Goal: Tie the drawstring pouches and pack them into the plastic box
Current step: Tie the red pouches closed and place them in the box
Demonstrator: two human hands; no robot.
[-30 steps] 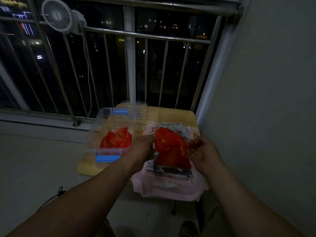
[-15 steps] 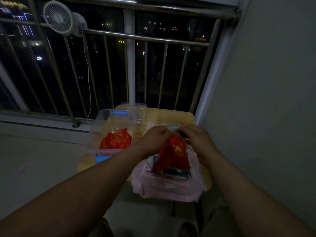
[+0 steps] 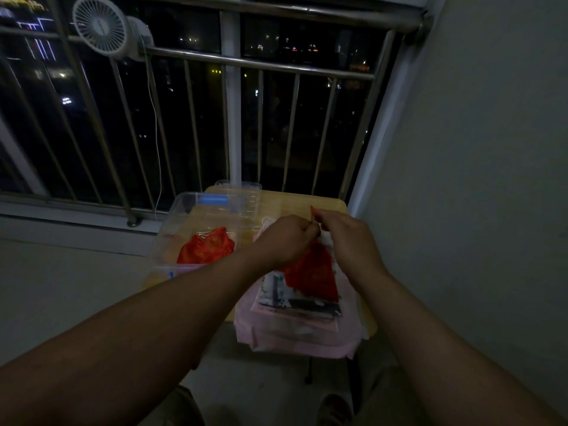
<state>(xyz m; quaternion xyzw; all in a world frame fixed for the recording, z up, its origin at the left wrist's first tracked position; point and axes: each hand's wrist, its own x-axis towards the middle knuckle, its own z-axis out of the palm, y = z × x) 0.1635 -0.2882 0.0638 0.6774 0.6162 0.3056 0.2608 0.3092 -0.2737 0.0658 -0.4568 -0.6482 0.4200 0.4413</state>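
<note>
My left hand [image 3: 285, 241] and right hand [image 3: 347, 238] pinch the drawstring top of one red pouch [image 3: 313, 275] hanging just below them. A second pouch [image 3: 206, 249] lies in the one plastic box [image 3: 167, 238] left of my left hand. Any print is too blurred to read.

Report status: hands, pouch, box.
Left hand and right hand both pinch the pouch at its top, over the pile. Box open, one packed pouch inside. Nothing seen between pouch and box.
</note>
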